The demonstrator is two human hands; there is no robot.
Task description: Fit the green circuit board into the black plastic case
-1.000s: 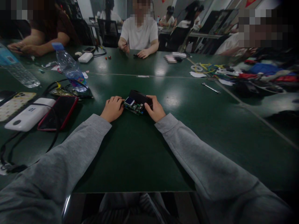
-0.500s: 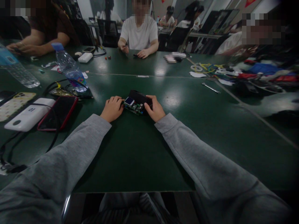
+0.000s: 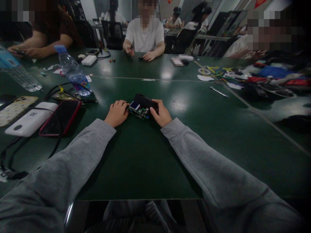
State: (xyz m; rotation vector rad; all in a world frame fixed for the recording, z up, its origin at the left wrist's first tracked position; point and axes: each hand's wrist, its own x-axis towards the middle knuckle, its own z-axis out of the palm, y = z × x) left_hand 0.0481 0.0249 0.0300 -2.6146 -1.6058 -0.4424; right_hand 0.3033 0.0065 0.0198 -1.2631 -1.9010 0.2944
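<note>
On the green table lies a green circuit board with a small screen at its left end. A black oblong case sits right behind the board; I cannot tell whether the two are joined. My left hand is palm down with bent fingers closed at the board's left edge, their tips partly hidden. My right hand grips the right end of the case, thumb in front and fingers behind, close to the board's right end.
To the left are a red-edged phone, a white power bank, a patterned phone case, cables and two water bottles. A wrench lies right, before piled cables. Co-workers sit across and at both sides.
My hands, the circuit board and the black case stay where they were. The small screen looks slightly brighter. The co-worker's hands at the left have shifted a little.
</note>
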